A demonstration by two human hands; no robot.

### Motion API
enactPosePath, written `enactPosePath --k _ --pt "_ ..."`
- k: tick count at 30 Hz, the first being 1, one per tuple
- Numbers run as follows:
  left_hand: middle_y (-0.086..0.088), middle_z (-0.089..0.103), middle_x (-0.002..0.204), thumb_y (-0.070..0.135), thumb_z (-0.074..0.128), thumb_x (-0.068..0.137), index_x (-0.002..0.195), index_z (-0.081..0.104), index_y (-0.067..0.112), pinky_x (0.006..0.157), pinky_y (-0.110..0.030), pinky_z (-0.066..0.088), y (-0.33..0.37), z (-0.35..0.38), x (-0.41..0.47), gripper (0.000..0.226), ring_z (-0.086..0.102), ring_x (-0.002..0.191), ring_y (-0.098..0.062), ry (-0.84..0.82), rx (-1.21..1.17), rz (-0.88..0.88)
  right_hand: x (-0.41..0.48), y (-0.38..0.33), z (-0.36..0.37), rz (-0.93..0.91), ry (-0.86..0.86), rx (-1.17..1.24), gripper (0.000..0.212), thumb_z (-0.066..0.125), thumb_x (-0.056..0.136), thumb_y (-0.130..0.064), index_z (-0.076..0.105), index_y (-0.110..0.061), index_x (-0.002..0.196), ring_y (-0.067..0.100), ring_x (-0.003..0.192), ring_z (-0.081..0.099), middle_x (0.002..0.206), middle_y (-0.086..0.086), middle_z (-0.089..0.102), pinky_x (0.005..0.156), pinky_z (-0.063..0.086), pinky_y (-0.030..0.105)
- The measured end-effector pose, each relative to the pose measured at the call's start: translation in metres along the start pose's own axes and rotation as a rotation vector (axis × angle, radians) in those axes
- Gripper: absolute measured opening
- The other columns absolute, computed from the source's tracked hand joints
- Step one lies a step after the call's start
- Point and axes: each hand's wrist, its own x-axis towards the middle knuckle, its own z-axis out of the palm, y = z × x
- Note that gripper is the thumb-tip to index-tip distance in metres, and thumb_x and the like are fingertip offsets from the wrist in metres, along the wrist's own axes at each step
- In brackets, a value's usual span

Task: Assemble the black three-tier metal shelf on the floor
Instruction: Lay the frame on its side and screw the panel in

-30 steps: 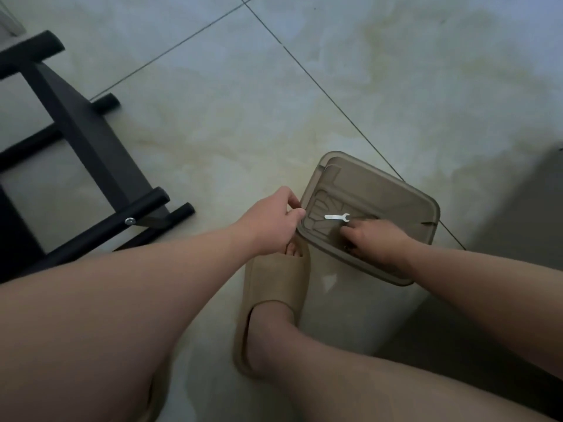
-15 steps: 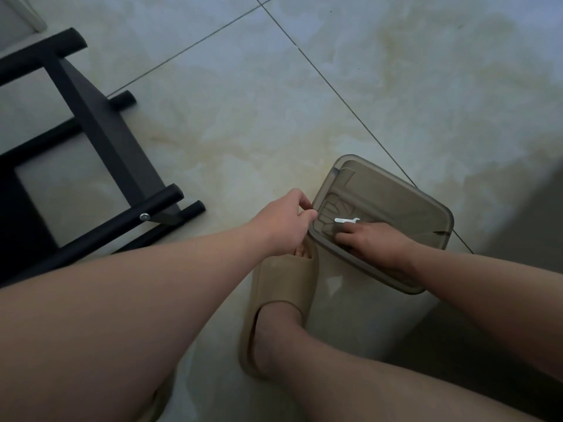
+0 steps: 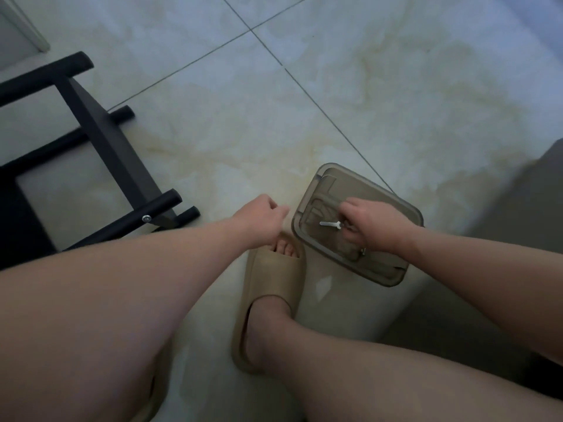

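Your left hand (image 3: 262, 220) has come off the lid (image 3: 332, 182) and now hangs just beside it, blurred, fingers curled; you cannot tell if it holds anything. Your right hand (image 3: 373, 223), flat on the lid a moment ago, has risen onto curled fingers that pinch one end of the wrench (image 3: 329, 223) lying on the lid. The shelf (image 3: 100, 141) lies on the floor at far left, well apart from both hands: black bars crossed by a flat panel, one silver bolt (image 3: 146, 218) set in a tube.
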Motion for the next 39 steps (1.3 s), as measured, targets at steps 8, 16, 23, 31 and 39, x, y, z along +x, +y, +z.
enactPosePath --k 8,16,23,31,39 --pt "-0.005 0.073 0.101 0.047 0.040 0.103 0.108 0.064 0.011 0.071 -0.031 0.056 0.027 -0.087 -0.078 0.043 0.072 0.083 -0.021 0.042 -0.406 -0.091 -0.007 -0.100 -0.151 0.022 0.393 0.156 0.015 0.062 0.088 -0.018 0.063 -0.016 0.103 0.020 0.086 0.054 0.095 -0.008 0.051 0.070 0.043 0.033" --pt "-0.018 0.076 0.098 0.050 0.037 0.105 0.109 0.066 -0.004 0.071 -0.037 0.058 0.010 -0.153 -0.191 0.061 0.076 0.084 -0.028 0.003 -0.874 0.013 -0.030 -0.241 -0.234 -0.170 0.449 0.151 0.013 0.060 0.093 -0.023 0.063 -0.020 0.105 0.014 0.077 0.048 0.078 -0.018 0.038 0.066 0.037 0.031" --pt "-0.012 0.069 0.072 0.038 0.039 0.107 0.093 0.065 0.000 0.064 -0.033 0.057 -0.027 -0.181 -0.241 0.049 0.070 0.069 -0.024 0.080 -1.071 0.024 -0.025 -0.322 -0.256 -0.260 0.387 0.216 0.016 0.060 0.094 -0.018 0.066 -0.020 0.109 0.011 0.078 0.048 0.082 -0.013 0.047 0.071 0.040 0.030" --pt "-0.012 0.066 0.084 0.002 0.036 0.100 0.091 0.065 -0.001 0.068 -0.030 0.053 -0.083 -0.220 -0.229 0.030 0.065 0.073 -0.020 0.245 -1.037 -0.095 0.023 -0.324 -0.232 -0.108 0.235 0.279 0.016 0.058 0.097 -0.022 0.067 -0.021 0.109 0.013 0.083 0.058 0.088 -0.013 0.060 0.077 0.049 0.031" --pt "-0.013 0.066 0.096 -0.006 0.025 0.101 0.107 0.059 0.000 0.061 -0.025 0.053 -0.114 -0.255 -0.162 0.034 0.067 0.078 -0.018 0.355 -0.922 -0.206 0.087 -0.284 -0.167 -0.138 -0.091 -0.073 0.050 0.053 0.102 -0.037 0.043 -0.021 0.148 0.023 0.135 0.043 0.147 0.000 0.049 0.108 0.040 0.040"
